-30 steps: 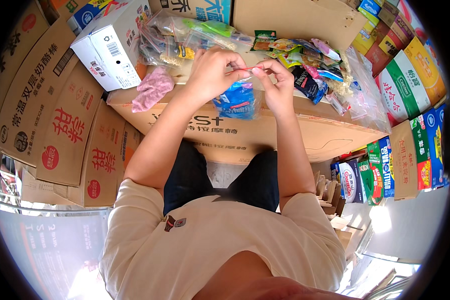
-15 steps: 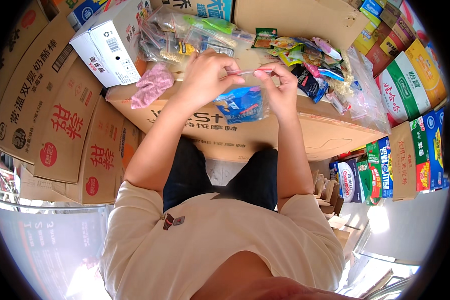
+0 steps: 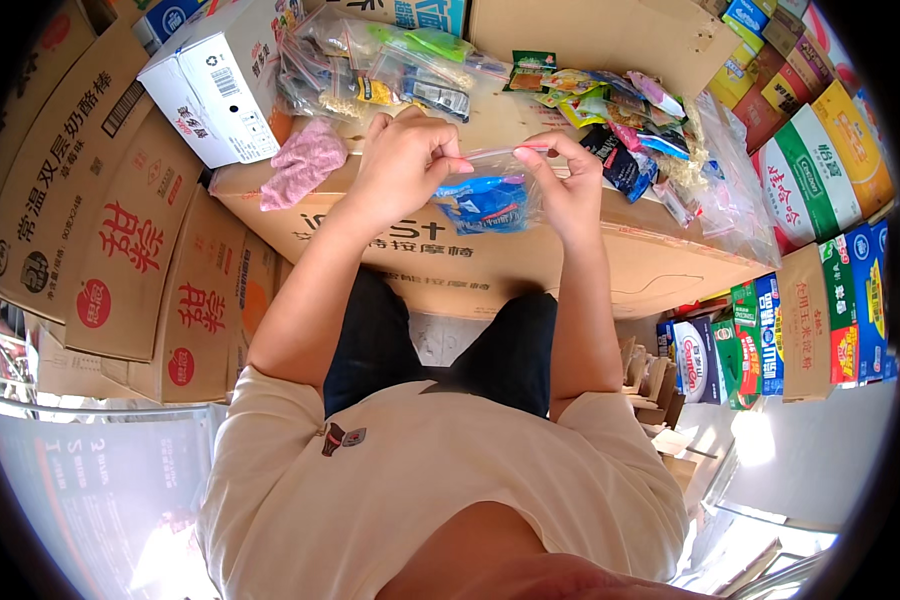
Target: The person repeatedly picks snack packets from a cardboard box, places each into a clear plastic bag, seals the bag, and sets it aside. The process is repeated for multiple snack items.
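Clear bag hangs — pinched by left hand, right hand.

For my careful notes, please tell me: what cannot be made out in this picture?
Head view:
Clear bag: top edge too small to judge, open or closed.
Left hand: palm hidden by its own back.
Packet pile: lower packets covered by upper ones.
Upper-left carton: cut off by dark rim.

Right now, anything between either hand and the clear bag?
Nothing visible: the left hand and the right hand both pinch the clear bag directly at its top, with the blue packet below.
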Demonstrator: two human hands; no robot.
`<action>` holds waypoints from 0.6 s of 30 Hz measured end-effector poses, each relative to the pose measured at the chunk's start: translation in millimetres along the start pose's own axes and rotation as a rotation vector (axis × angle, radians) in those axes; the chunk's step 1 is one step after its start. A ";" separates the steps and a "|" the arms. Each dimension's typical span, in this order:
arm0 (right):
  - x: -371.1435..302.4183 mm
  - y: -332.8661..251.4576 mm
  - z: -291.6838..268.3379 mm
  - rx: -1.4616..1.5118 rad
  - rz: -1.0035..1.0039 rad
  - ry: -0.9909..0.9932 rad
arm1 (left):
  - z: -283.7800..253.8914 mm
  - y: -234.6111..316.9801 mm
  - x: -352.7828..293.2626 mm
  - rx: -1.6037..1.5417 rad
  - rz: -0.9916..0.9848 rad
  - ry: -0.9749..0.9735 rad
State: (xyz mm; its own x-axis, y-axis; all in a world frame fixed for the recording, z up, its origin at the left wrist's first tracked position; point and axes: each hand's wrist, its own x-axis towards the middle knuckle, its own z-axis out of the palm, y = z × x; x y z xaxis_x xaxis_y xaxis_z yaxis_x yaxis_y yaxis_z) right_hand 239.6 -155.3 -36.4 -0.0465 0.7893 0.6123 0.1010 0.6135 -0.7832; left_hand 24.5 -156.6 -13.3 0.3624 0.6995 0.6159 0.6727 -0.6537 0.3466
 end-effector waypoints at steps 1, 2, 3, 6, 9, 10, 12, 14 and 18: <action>-0.2 0.0 -0.2 -0.046 -0.029 -0.001 | 0.0 0.3 -1.0 -0.004 -0.009 0.002; -0.2 0.8 -0.8 -0.068 -0.042 0.001 | 0.0 0.6 -2.1 -0.007 -0.018 0.004; -0.2 2.7 -1.8 -0.089 -0.054 0.003 | -0.1 1.2 -3.6 -0.006 -0.005 0.023; -1.6 11.7 -5.6 -0.072 -0.012 0.046 | 0.0 -0.8 -8.4 -0.005 0.014 0.061; -2.6 9.3 -5.5 -0.062 -0.015 0.042 | 3.6 -10.5 -14.3 -0.016 -0.021 0.050; -2.7 7.8 -5.0 -0.068 -0.030 0.029 | 4.2 -11.3 -15.8 -0.025 -0.037 0.033; -3.0 8.6 -4.4 -0.059 -0.021 0.027 | 5.1 -13.3 -18.1 -0.062 -0.063 0.021; -3.4 10.5 -5.0 -0.050 -0.005 0.039 | 6.5 -15.6 -18.8 -0.123 -0.078 0.033; -4.3 16.6 -10.6 -0.009 0.050 0.049 | 8.9 -21.5 -23.0 -0.325 -0.111 0.076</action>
State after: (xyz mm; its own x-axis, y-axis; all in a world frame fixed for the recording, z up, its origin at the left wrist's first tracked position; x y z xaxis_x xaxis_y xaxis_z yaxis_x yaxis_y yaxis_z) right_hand 252.0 -148.8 -50.9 0.0071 0.8167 0.5770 0.1112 0.5727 -0.8122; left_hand 7.4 -156.2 -41.2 0.2408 0.7560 0.6087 0.4603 -0.6411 0.6141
